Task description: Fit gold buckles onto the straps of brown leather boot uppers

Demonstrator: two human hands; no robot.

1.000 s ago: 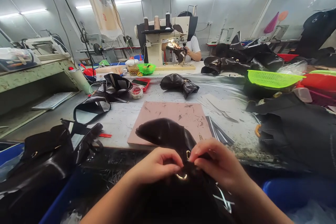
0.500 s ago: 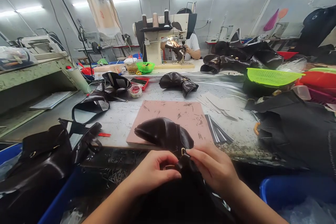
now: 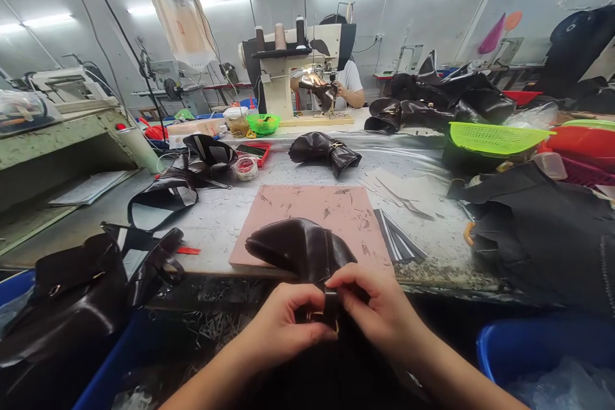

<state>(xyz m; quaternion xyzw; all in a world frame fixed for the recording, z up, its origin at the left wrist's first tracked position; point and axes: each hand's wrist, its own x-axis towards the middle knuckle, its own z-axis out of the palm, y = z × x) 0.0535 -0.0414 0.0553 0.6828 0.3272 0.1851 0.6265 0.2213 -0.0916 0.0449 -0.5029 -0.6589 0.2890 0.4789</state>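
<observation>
A dark brown, glossy leather boot upper lies partly on the pink board, its near end reaching over the table edge to my hands. A narrow leather strap stands between my fingers, bent near a gold buckle. My left hand is closed, thumb and forefinger around the strap beside the buckle. My right hand is closed too, its fingertips pinching the strap's upper part against the boot. The fingers hide much of the buckle.
Another boot upper lies behind the board. Dark strips and pale sheets are to its right. More uppers fill a blue bin at left. A person works at a sewing machine ahead. A blue bin stands lower right.
My right hand has shifted slightly left, bringing the strap upright between both hands. The gold buckle, earlier at the right fingertips, now sits lower by my left thumb. The view has shifted slightly.
</observation>
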